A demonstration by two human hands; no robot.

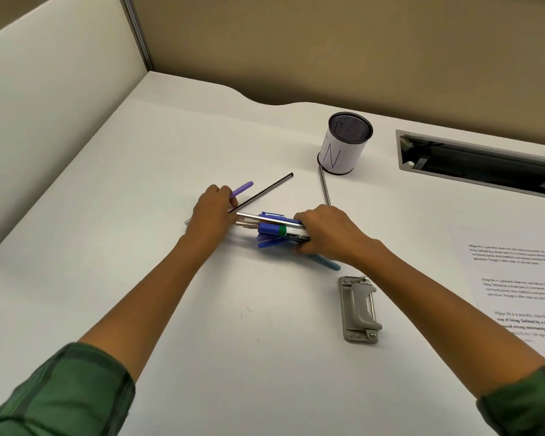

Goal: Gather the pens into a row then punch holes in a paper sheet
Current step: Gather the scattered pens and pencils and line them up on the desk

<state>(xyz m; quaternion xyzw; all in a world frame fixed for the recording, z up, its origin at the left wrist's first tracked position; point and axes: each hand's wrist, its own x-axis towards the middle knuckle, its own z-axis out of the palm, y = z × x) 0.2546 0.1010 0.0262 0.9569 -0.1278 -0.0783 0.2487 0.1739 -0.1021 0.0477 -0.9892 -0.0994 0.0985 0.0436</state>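
A bundle of several pens, blue, clear and one with a green band, lies mid-desk between my hands. My right hand is closed over the bundle's right end; a teal pen pokes out below it. My left hand presses against the bundle's left end, with a purple pen under its fingers. A thin black pen lies slanted just beyond, and a grey pen lies apart near the cup. A grey hole punch sits right of centre. Printed paper sheets lie at the right edge.
A mesh pen cup with a white label stands at the back. A cable slot is recessed in the white desk at the back right. Partition walls close off the left and far sides.
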